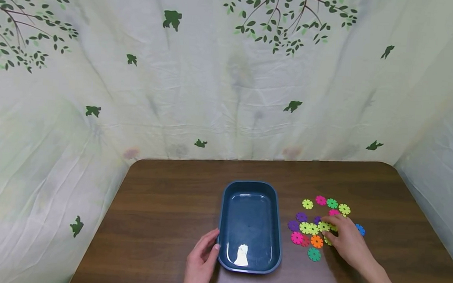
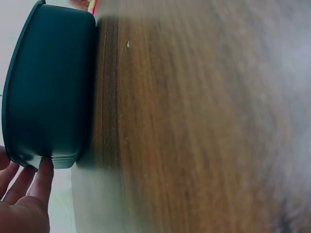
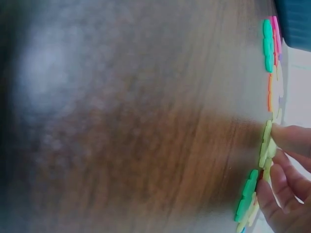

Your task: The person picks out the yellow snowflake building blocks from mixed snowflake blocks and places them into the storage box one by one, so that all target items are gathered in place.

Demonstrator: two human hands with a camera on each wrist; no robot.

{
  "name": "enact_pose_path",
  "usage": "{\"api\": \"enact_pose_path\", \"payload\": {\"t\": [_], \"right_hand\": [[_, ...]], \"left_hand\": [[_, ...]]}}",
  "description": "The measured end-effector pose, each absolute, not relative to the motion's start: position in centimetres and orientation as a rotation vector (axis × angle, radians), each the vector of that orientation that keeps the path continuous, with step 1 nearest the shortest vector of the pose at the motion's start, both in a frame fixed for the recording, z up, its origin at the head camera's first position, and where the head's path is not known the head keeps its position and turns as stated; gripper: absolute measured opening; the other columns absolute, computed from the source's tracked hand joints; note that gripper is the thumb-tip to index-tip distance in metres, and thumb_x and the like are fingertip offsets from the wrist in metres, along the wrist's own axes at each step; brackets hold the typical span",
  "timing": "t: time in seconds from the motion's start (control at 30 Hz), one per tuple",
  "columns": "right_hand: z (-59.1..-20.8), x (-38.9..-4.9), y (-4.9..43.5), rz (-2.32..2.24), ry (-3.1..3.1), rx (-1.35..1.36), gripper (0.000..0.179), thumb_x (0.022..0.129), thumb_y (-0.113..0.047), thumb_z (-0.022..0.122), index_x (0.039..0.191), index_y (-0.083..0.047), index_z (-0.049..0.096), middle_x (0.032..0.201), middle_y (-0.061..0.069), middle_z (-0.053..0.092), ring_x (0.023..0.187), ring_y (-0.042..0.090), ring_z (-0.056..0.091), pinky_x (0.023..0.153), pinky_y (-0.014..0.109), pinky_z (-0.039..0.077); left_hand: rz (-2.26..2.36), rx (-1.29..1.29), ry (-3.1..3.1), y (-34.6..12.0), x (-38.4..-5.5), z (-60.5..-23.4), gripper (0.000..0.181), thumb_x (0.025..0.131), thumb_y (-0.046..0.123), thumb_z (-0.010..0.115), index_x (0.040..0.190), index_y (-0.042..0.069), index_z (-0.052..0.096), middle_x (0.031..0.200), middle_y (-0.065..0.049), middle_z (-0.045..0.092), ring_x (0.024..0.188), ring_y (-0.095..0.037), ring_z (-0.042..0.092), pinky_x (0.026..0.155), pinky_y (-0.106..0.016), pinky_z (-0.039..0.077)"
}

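A deep blue rectangular tray (image 1: 250, 227) stands on the table. My left hand (image 1: 201, 261) touches the outside of its left wall, the fingers and thumb lying against it near the rim. In the left wrist view, the fingers (image 2: 43, 179) reach the wall of the tray (image 2: 53, 82). Right of the tray lie several flat, notched plastic discs, among them an orange disc (image 1: 317, 241) and a teal disc (image 1: 314, 254). My right hand (image 1: 347, 239) bends over them, thumb and index finger pinching a yellow-green disc (image 1: 324, 226) at its edges. The hand hides some discs.
The dark wooden table (image 1: 159, 215) carries everything. White cloth (image 1: 198, 92) with green leaf and bird prints hangs behind and at both sides. A blue disc (image 1: 360, 229) lies right of the right hand, and a pink disc (image 1: 320, 200) lies farther back.
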State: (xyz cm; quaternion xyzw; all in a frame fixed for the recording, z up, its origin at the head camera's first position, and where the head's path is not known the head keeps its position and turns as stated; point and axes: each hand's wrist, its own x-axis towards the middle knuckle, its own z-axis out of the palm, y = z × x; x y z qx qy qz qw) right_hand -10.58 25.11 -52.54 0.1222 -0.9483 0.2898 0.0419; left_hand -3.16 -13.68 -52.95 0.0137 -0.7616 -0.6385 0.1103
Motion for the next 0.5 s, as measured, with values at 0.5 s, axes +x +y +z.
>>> {"api": "enact_pose_path", "payload": {"t": [0.5], "right_hand": [[-52.45, -10.65, 25.12, 1.008, -2.877, 0.334, 0.030, 0.080, -0.001, 0.079, 0.108, -0.007, 0.068, 0.100, 0.002, 0.063, 0.085, 0.020, 0.059, 0.058, 0.026, 0.049]], "left_hand": [[-1.871, 0.104, -2.243, -13.34, -3.03, -52.79, 0.034, 0.092, -0.005, 0.064, 0.125, 0.003, 0.065, 0.125, -0.012, 0.063, 0.111, -0.029, 0.062, 0.087, -0.019, 0.052]]}}
